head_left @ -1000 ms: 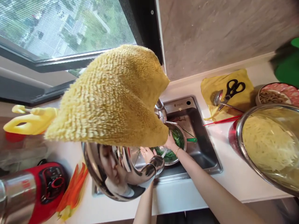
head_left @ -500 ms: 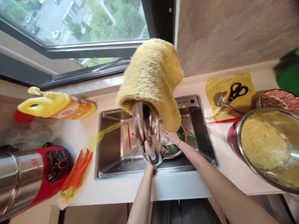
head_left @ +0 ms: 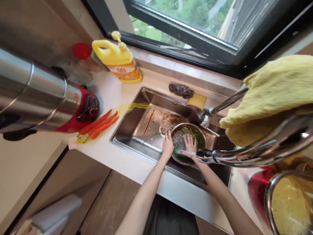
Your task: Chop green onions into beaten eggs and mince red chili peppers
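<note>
A round metal bowl sits in the sink, holding water and long green vegetables. My left hand is at the bowl's left side, its fingers closed on the rim. Over the greens, my right hand is open with its fingers spread, its palm above the bowl's contents. The curved chrome faucet crosses in front of the right wrist, and its spout end hangs over the bowl. Bubbly water shows between my hands.
A yellow cloth drapes over the faucet at right. A chopstick-like red stick lies in the sink. Red peppers, a yellow detergent bottle, a scrubber and a sponge surround it. A steel pot stands right.
My view has swung left and tilted, so the faucet and cloth now appear farther right. My left hand has come out from behind the faucet. My right hand's fingers are now spread.
</note>
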`<action>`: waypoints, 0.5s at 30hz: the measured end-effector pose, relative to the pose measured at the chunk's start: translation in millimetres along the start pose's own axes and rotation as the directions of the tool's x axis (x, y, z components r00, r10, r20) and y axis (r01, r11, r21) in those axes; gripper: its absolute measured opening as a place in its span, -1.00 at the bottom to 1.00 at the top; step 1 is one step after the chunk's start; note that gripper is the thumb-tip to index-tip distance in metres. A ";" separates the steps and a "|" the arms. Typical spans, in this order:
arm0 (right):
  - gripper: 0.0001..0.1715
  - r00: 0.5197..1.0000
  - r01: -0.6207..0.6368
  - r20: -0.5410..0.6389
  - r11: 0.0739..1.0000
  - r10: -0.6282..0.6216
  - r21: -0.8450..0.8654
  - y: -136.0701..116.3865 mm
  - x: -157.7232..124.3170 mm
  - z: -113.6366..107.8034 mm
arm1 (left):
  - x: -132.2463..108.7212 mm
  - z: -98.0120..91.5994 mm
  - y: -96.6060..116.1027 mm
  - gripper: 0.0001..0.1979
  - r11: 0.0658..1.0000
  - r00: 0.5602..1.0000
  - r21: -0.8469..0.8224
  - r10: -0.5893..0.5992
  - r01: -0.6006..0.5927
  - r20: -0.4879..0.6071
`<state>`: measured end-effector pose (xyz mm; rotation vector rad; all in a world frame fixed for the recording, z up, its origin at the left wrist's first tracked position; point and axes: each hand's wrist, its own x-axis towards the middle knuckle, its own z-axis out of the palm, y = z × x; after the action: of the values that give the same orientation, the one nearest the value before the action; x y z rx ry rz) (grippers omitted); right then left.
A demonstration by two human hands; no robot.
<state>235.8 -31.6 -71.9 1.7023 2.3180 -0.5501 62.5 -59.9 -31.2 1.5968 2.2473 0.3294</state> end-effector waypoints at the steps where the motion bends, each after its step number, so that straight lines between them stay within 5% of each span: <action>1: 0.08 0.999 -0.019 0.027 0.999 0.020 -0.034 1.4 1.0 2.1 | 0.5 -0.2 0.2 -0.23 1.000 1.000 0.008 -0.007 0.007 -0.002; 5: -0.01 0.991 -0.081 0.100 0.994 0.089 -0.078 4.0 16.8 3.2 | 0.3 -0.5 -1.3 -0.29 0.999 1.000 0.035 -0.021 0.020 0.007; 9: -0.29 0.986 -0.151 -0.077 0.985 0.145 -0.078 -3.9 45.0 -4.2 | 0.7 0.2 -1.5 -0.33 0.998 0.999 0.055 -0.036 0.034 0.034; 15: -0.29 0.998 0.006 -0.064 0.975 -0.021 -0.222 -15.9 50.5 7.1 | 3.1 -3.2 0.3 -0.34 0.997 0.997 0.053 -0.056 0.054 0.047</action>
<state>204.7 5.2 -95.1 1.6240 2.3360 -0.2285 60.5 -56.8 -28.7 1.5481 2.2755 0.2173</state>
